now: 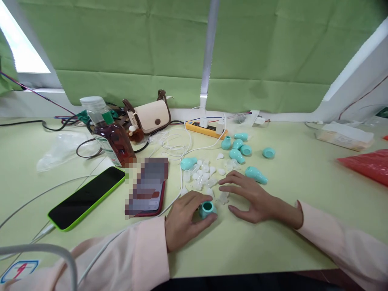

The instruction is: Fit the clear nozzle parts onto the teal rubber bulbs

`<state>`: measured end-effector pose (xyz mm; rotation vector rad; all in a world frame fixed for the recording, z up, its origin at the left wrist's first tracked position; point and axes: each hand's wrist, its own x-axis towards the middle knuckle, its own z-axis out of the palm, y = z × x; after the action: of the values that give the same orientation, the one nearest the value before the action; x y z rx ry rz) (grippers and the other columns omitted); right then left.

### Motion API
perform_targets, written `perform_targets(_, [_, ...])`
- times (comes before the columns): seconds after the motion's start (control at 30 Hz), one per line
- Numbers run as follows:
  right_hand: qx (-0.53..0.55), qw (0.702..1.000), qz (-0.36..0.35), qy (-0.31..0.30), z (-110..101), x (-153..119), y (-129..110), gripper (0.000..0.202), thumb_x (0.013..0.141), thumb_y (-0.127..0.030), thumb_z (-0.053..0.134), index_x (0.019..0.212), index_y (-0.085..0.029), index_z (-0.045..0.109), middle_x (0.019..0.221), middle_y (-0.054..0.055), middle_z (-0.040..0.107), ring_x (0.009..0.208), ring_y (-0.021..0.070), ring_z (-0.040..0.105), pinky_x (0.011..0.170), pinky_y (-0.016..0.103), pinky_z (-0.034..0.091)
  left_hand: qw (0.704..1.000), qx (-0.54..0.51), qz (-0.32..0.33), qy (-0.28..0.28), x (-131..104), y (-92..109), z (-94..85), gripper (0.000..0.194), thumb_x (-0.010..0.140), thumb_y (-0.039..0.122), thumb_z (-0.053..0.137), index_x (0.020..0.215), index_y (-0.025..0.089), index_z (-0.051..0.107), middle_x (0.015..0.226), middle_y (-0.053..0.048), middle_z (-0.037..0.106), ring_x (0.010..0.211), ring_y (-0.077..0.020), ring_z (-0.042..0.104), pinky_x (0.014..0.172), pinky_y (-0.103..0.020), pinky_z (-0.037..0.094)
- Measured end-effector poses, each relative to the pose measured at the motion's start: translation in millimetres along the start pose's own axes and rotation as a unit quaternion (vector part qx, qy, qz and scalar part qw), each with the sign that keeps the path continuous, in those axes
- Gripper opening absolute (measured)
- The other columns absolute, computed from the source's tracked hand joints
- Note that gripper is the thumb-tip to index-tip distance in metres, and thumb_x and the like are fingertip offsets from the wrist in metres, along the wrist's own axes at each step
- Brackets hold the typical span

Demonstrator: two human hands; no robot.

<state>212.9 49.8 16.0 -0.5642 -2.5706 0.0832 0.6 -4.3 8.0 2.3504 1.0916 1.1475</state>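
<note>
Blue pot [207, 213], in the head view, is near six o'clock from the middle. The left hand [184, 218] pinches its sides, maybe to keep it still and its hole clear. The hole points up; its long line looks nearly upright. Near three o'clock from it, the right hand [254, 198] has wide fingers, holding nothing I can see. White bits [204, 176] lie at its twelve, perhaps for easy reach.

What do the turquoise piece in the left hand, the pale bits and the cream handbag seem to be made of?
Turquoise piece: probably glossy plastic, though glazed ceramic is possible; its hollow body looks shiny. Pale bits: likely plastic or silicone, some looking translucent. Cream handbag: perhaps leather or imitation, smooth with low sheen.
</note>
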Motion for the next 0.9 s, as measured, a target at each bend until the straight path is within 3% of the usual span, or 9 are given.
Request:
perform_targets(0.07, [0.004,0.999,0.022,-0.038,0,2,7,0.035,0.069,-0.025,0.053,0.103,-0.020,0.049,0.097,0.010,0.054,0.092,0.0215,0.048,0.071,0.037,0.045,1.000,-0.006,-0.010,0.013,3,-3,0.1,0.019,0.074,0.023,0.053,0.092,0.017,0.051,0.081,-0.004,0.058,0.075,-0.0128,0.055,0.066,-0.025,0.047])
perform_targets(0.17, [0.008,0.998,0.044,-0.040,8,1,14,0.027,0.072,-0.025,0.051,0.098,-0.018,0.051,0.088,0.009,0.056,0.083,0.0194,0.050,0.067,0.034,0.045,0.999,0.005,0.011,0.039,8,-9,-0.5,0.016,0.075,0.019,0.053,0.090,0.016,0.053,0.083,-0.005,0.057,0.079,-0.0134,0.053,0.069,-0.026,0.046])
perform_targets(0.3, [0.019,0.996,0.083,0.018,19,-4,15,0.026,0.073,-0.026,0.052,0.098,-0.020,0.050,0.076,0.005,0.057,0.068,0.0168,0.053,0.059,0.031,0.046,0.994,0.069,0.053,0.071,13,-18,-2.0,0.017,0.074,0.013,0.052,0.091,0.017,0.053,0.087,-0.005,0.057,0.081,-0.0144,0.051,0.070,-0.028,0.045])
perform_targets(0.47, [0.114,0.966,0.193,0.129,27,-3,2,0.029,0.072,-0.028,0.055,0.098,-0.025,0.043,0.073,0.002,0.056,0.064,0.0151,0.055,0.055,0.028,0.048,0.987,0.140,0.075,0.023,14,-23,-1.0,0.018,0.075,0.012,0.050,0.091,0.019,0.054,0.097,-0.006,0.056,0.088,-0.0173,0.048,0.074,-0.032,0.043])
perform_targets(0.6, [0.185,0.955,0.201,0.119,29,3,-11,0.023,0.077,-0.026,0.048,0.099,-0.025,0.041,0.075,0.002,0.056,0.072,0.0153,0.056,0.055,0.026,0.048,0.993,0.098,0.062,0.015,14,-22,-1.2,0.021,0.075,0.011,0.049,0.095,0.017,0.052,0.102,-0.009,0.052,0.094,-0.0173,0.047,0.079,-0.032,0.042])
perform_targets(0.67, [0.171,0.962,0.175,0.123,27,4,-17,0.025,0.079,-0.023,0.044,0.103,-0.026,0.040,0.078,0.003,0.056,0.071,0.0147,0.055,0.056,0.027,0.047,0.996,0.064,0.055,0.029,14,-21,-2.3,0.020,0.075,0.010,0.049,0.094,0.017,0.052,0.098,-0.008,0.053,0.092,-0.0157,0.048,0.078,-0.030,0.043])
perform_targets(0.77, [0.154,0.982,0.024,0.107,22,4,-29,0.027,0.078,-0.019,0.042,0.104,-0.022,0.037,0.073,0.003,0.055,0.063,0.0130,0.052,0.054,0.026,0.044,0.997,0.014,0.046,0.059,14,-20,-3.4,0.016,0.074,0.010,0.051,0.089,0.017,0.053,0.091,-0.006,0.055,0.087,-0.0134,0.052,0.074,-0.026,0.044])
perform_targets(0.83, [0.137,0.987,-0.083,0.030,21,4,-38,0.023,0.078,-0.020,0.042,0.100,-0.018,0.040,0.069,0.003,0.054,0.060,0.0119,0.050,0.053,0.024,0.041,0.998,-0.007,0.021,0.063,14,-21,-3.5,0.013,0.074,0.010,0.052,0.085,0.017,0.054,0.091,-0.006,0.054,0.085,-0.0130,0.053,0.073,-0.025,0.044])
perform_targets(0.9, [0.094,0.987,-0.120,-0.053,21,6,-44,0.017,0.079,-0.022,0.042,0.095,-0.016,0.044,0.070,0.004,0.055,0.062,0.0122,0.049,0.055,0.024,0.040,0.999,-0.028,-0.006,0.040,15,-21,-3.2,0.011,0.074,0.013,0.053,0.084,0.017,0.053,0.092,-0.006,0.054,0.087,-0.0136,0.053,0.074,-0.026,0.044])
